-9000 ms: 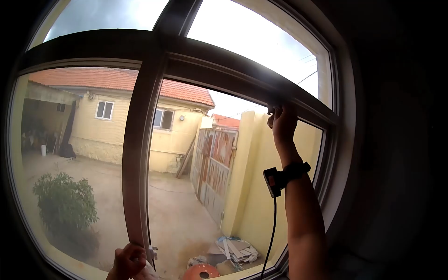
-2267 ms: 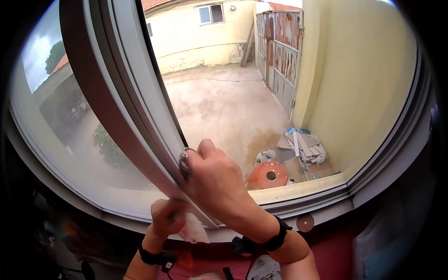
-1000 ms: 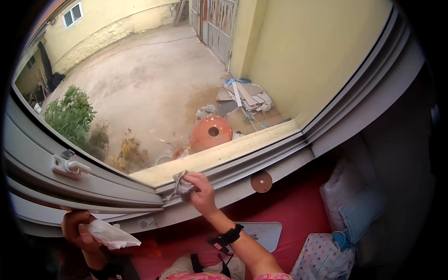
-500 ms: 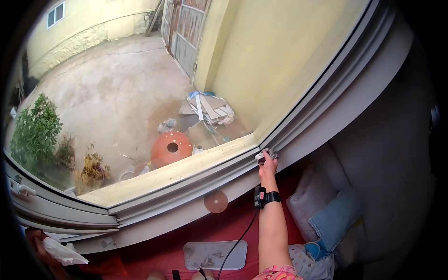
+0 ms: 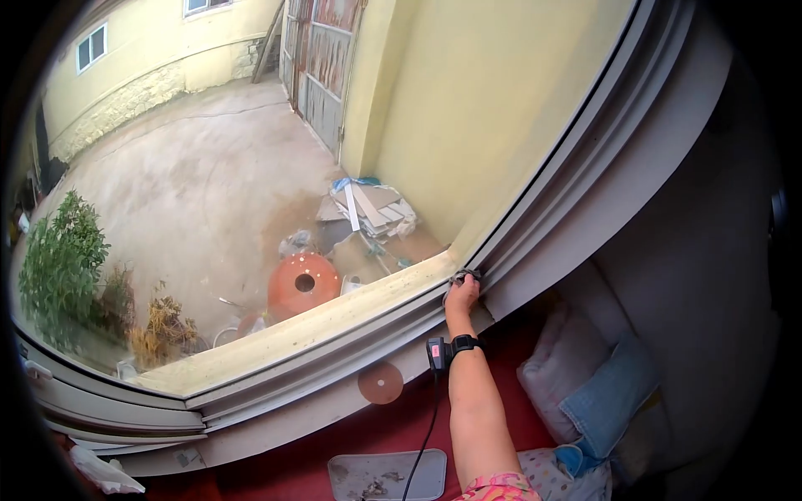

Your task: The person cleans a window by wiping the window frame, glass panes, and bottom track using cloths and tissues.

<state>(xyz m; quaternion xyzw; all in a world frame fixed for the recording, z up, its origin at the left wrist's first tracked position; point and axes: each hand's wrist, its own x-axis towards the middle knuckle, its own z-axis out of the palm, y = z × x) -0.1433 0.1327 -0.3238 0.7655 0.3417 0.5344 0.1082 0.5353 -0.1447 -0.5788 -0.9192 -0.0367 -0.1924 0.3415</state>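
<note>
My right hand (image 5: 464,296) is closed on a crumpled grey cloth (image 5: 464,275) and presses it into the lower right corner of the window frame (image 5: 334,355). A black strap with a small box and a cable is on that wrist. At the lower left edge of the view, my left hand (image 5: 65,447) is mostly in shadow and cut off, with a white tissue (image 5: 104,472) at its fingers. Left of it, above, a white window handle (image 5: 37,369) sits on the sash.
A brown disc (image 5: 380,383) lies on the sill's inner edge. Below are a red cover (image 5: 514,380), a stained tray (image 5: 388,476) and pillows (image 5: 568,359). Outside, an orange round object (image 5: 288,288), stacked boards (image 5: 372,209) and plants (image 5: 63,267) stand in the yard.
Since the earlier frames my right hand has moved with the cloth from the sash edge along the bottom track to the right corner. My left hand has shifted toward the left edge of the view.
</note>
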